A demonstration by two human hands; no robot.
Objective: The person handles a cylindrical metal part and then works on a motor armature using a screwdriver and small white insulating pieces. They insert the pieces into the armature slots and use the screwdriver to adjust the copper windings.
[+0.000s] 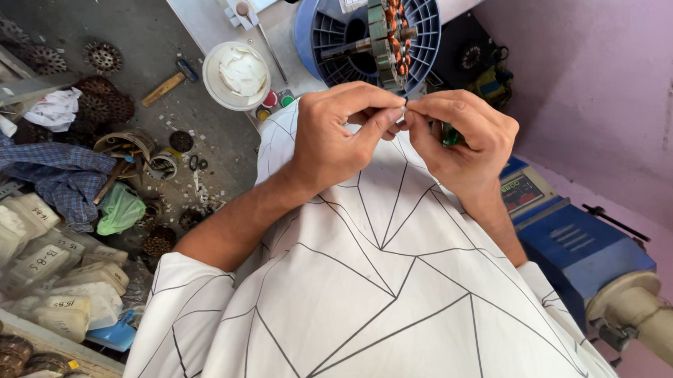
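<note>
My left hand and my right hand meet fingertip to fingertip just below a round motor stator with copper windings, which sits on a shaft in front of a blue ribbed disc. Both hands pinch something very small and thin at the stator's lower edge; what it is cannot be made out. A green object is tucked in my right palm. My white shirt with black line pattern fills the lower middle.
A blue machine with a small display stands at the right. A white tub, a hammer, round metal cores, blue cloth and a green bag litter the floor at left. White packets fill a shelf.
</note>
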